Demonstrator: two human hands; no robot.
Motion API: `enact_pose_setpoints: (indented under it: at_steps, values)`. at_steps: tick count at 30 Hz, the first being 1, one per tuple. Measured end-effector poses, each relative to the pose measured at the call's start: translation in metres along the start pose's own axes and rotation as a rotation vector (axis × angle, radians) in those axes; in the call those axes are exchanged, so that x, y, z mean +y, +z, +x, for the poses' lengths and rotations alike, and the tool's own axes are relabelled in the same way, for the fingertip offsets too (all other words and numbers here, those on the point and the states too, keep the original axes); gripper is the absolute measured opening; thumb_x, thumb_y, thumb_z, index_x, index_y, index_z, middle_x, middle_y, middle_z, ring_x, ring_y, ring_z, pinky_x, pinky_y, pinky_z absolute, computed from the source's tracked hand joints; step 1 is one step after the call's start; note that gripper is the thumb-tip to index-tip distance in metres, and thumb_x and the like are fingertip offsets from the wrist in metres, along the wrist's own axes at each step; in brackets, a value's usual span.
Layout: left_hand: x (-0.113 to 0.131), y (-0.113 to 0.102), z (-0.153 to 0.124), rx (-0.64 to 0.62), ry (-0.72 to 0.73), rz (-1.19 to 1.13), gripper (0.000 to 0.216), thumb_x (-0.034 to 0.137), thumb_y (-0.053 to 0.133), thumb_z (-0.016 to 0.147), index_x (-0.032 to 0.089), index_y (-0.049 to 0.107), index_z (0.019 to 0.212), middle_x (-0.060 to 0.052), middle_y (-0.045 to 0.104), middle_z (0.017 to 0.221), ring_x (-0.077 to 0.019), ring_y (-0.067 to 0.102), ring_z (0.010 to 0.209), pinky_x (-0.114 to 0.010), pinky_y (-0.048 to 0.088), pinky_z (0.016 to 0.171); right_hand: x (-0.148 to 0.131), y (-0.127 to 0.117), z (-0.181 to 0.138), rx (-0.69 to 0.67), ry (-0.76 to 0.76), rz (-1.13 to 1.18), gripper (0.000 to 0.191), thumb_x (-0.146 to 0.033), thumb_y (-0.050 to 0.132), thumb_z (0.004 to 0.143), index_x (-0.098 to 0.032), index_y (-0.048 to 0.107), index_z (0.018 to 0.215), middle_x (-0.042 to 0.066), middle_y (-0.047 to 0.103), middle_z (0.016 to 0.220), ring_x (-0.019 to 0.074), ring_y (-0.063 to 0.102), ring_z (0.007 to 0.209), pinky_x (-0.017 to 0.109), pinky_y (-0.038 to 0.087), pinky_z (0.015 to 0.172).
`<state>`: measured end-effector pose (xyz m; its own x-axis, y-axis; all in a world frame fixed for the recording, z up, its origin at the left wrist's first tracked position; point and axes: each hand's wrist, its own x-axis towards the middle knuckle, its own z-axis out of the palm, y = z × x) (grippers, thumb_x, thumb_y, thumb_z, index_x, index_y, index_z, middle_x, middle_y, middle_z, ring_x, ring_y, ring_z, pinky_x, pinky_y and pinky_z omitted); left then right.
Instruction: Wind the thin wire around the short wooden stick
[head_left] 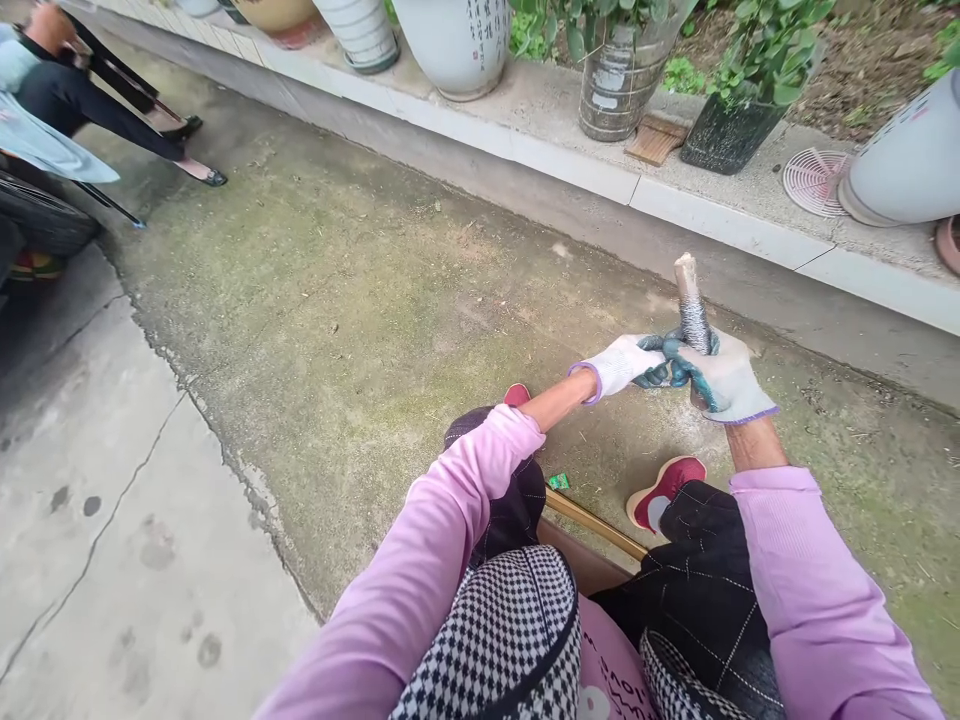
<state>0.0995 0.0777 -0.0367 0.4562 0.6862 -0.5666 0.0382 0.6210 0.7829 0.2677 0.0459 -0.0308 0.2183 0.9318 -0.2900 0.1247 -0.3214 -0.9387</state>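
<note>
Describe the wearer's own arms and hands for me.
Pink long sleeves cover the arms, stopping short of the gloves. The left hand and right hand wear whitish work gloves with blue-green coating at the fingers and purple-edged cuffs.

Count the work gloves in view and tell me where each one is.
2. One glove is on the left hand; the other glove is on the right hand, around the wrapped stick. No others show.
</note>
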Motion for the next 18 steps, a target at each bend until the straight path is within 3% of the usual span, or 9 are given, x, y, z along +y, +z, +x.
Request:
enact_pose_setpoints:
  at_steps: [4,7,13,18]
  values:
    - [0.015,-0.005,-0.014,-0.01,-0.011,0.016,0.01,0.011,0.083,0.114,0.016,0.086,0.105,0.006,0.067,0.07,-0.0092,0.059,0.064,-0.018,0.055,0.068,-0.009,-0.016,0.0,0.01,0.07,0.076,0.055,-0.05,0.11,0.056,-0.026,0.074,0.089,-0.004,0.063,0.068,0.0123,0.049,0.054,0.025,0.046,0.044]
    - [0.03,-0.013,-0.017,0.019,0.012,-0.027,0.001,0.014,0.089,0.114,0.013,0.09,0.115,0.004,0.075,0.081,-0.0073,0.066,0.068,-0.017,0.056,0.071,-0.018,-0.024,0.001,-0.002,0.107,0.091,0.052,-0.042,0.108,0.053,-0.026,0.073,0.089,-0.005,0.061,0.067,0.0109,0.046,0.052,0.024,0.041,0.041]
    - [0.045,-0.021,-0.023,0.022,0.04,0.021,0.02,0.006,0.076,0.118,0.011,0.091,0.106,0.004,0.069,0.073,-0.0062,0.058,0.062,-0.018,0.051,0.065,-0.023,-0.022,0.008,0.03,0.119,0.088,0.05,-0.036,0.103,0.053,-0.024,0.074,0.092,-0.004,0.062,0.067,0.0096,0.045,0.05,0.023,0.036,0.038]
    - [0.041,-0.025,-0.026,-0.007,0.041,0.183,0.017,0.01,0.079,0.112,0.012,0.09,0.1,0.006,0.062,0.068,-0.0065,0.05,0.057,-0.016,0.045,0.06,-0.024,-0.023,0.005,-0.038,0.115,0.115,0.054,-0.037,0.106,0.053,-0.026,0.069,0.09,-0.007,0.056,0.065,0.0085,0.043,0.048,0.022,0.035,0.038]
